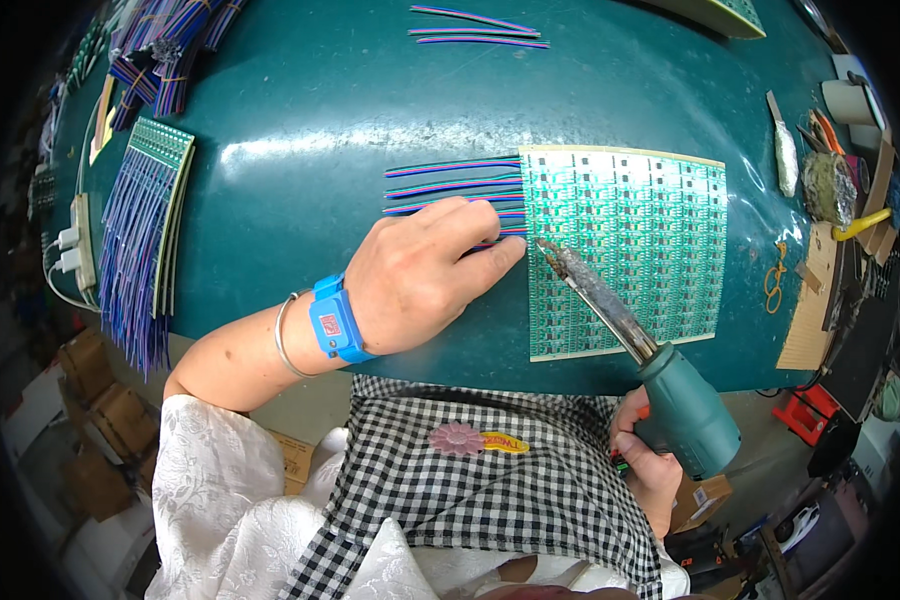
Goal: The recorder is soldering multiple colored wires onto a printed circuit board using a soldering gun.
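A green circuit board panel (pixel 625 250), covered in small repeated circuits, lies flat on the table in front of me. Several short multicoloured flat wires (pixel 450 187) stick out leftward from its left edge. My left hand (pixel 430 265) is closed, thumb and forefinger pinching one of these wires at the board's edge; the fingers hide most of it. In my right hand (pixel 648 447), partly hidden behind the handle, is a green-bodied soldering gun (pixel 682 405). Its tip touches or hovers just over the board's left edge, beside my left thumb; I cannot tell which.
Finished-looking boards with wires (pixel 155 210) are stacked at the left, near wire bundles (pixel 160 50) and a power strip (pixel 82 250). Three loose wires (pixel 475 28) lie at the far side. Orange-handled scissors (pixel 774 285) and a cardboard piece (pixel 808 310) are at the right.
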Demonstrator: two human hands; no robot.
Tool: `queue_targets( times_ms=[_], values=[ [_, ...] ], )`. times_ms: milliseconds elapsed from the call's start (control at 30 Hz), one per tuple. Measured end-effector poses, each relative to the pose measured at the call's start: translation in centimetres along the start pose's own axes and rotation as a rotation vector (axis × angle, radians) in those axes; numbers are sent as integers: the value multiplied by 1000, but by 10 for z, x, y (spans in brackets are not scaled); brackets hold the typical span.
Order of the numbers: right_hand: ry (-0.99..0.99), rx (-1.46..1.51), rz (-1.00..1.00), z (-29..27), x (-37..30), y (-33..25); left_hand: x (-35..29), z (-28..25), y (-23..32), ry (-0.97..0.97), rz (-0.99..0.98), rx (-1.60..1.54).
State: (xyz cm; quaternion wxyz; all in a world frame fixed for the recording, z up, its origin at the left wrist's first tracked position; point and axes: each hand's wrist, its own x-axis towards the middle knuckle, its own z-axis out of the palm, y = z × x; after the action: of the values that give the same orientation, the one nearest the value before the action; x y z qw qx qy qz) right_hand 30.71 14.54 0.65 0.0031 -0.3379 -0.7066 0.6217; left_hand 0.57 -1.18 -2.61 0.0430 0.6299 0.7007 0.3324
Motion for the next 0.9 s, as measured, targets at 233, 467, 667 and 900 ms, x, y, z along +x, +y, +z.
queue_targets(
  times_ms=[233,467,667,900],
  values=[
    [-110,-363,-43,-7,7,-5,-2,1,-1,0,-6,-20],
    [17,45,62,1,5,-5,0,1,-1,3,2,-26],
    [39,364,120,4,2,-10,-1,0,-1,1,5,-14],
    [23,-239,-31,4,4,2,-1,1,-1,2,1,-10]
  ],
)
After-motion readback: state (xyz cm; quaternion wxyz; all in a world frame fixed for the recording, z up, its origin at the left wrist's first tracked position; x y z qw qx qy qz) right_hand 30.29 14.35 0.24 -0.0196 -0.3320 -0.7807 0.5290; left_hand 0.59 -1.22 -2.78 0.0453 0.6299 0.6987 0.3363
